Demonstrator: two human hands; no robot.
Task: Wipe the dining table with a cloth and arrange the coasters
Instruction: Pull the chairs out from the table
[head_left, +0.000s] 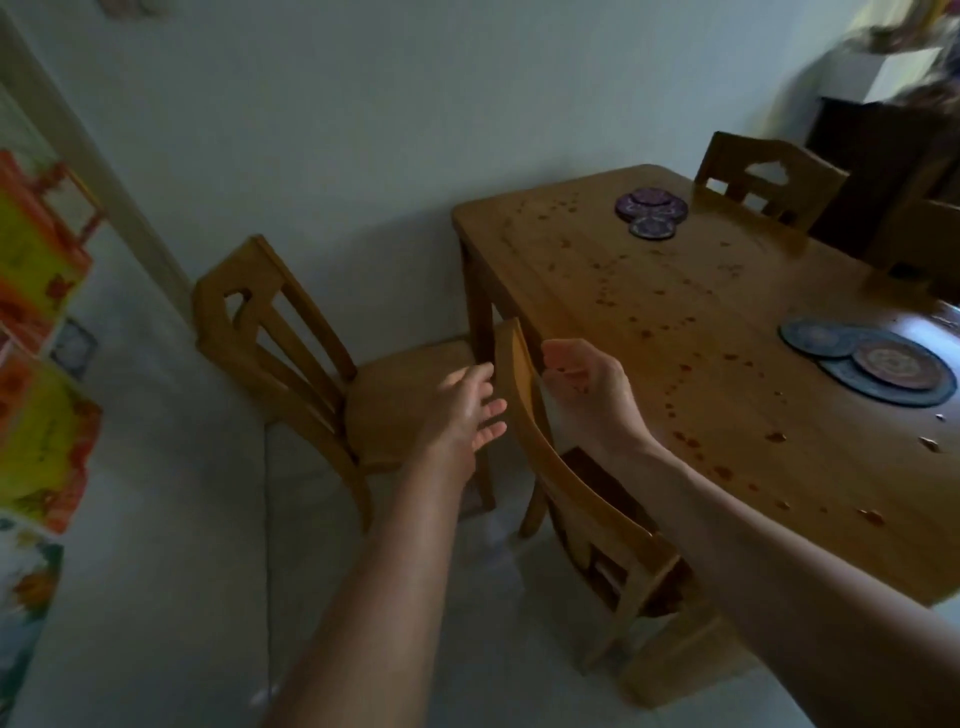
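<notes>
Two coaster groups (652, 213) lie well beyond the relaxed fingers (491, 410).

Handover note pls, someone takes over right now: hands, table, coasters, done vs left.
Left hand: open, fingers straight, beside the near chair top rail.
Right hand: loosely curled, holding nothing, on the rail's other side.
Table: spotted with drops, unwiped.
Purple coasters overlap at the far end; blue coasters overlap near the right edge.
No cloth in view.
Left: fetch cloth, wipe, arrange coasters.
</notes>
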